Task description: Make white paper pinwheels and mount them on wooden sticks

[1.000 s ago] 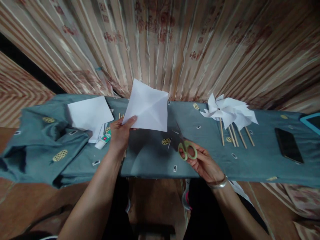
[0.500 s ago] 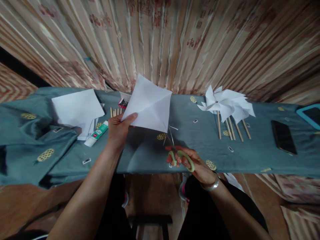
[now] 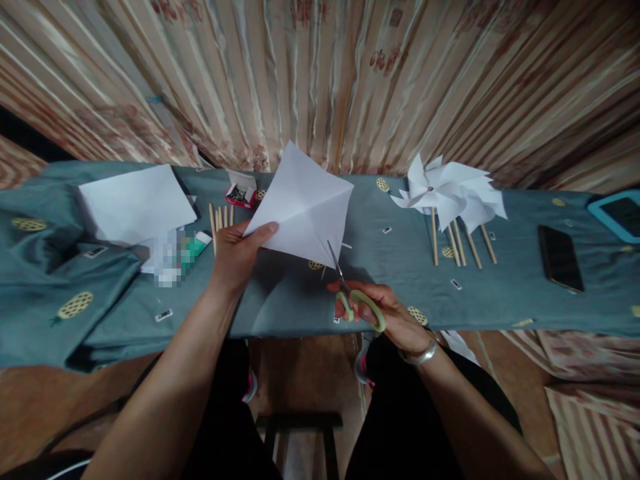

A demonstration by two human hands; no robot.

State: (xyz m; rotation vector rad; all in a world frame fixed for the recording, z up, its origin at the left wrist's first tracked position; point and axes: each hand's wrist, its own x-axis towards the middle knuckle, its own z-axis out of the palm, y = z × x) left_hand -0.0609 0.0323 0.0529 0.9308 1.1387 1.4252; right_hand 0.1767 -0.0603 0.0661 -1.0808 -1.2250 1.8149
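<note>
A square white sheet of paper (image 3: 305, 207) with diagonal creases is pinched at its left corner by my left hand (image 3: 243, 250), thumb on top. My right hand (image 3: 383, 310) has its fingers through the pale green handles of a pair of scissors (image 3: 363, 303). One blade lies over the sheet's lower right corner, pointing up along it; the other blade is mostly hidden by the paper. Several wooden sticks (image 3: 220, 217) lie just beyond my left wrist, with a small red box (image 3: 241, 192) of dark little items behind them.
On the right lie several white paper pinwheels (image 3: 450, 197) on wooden sticks, a black phone (image 3: 560, 259) and a blue-framed device (image 3: 620, 215). A stack of white paper (image 3: 137, 203) and a green-and-white tube (image 3: 195, 248) are on the left. A pleated curtain (image 3: 320, 87) hangs behind the cloth-covered table (image 3: 290, 310).
The scissors have come to the sheet's lower corner, one blade now over the paper. The sheet shifted slightly right relative to the table, and the whole view moved a little.
</note>
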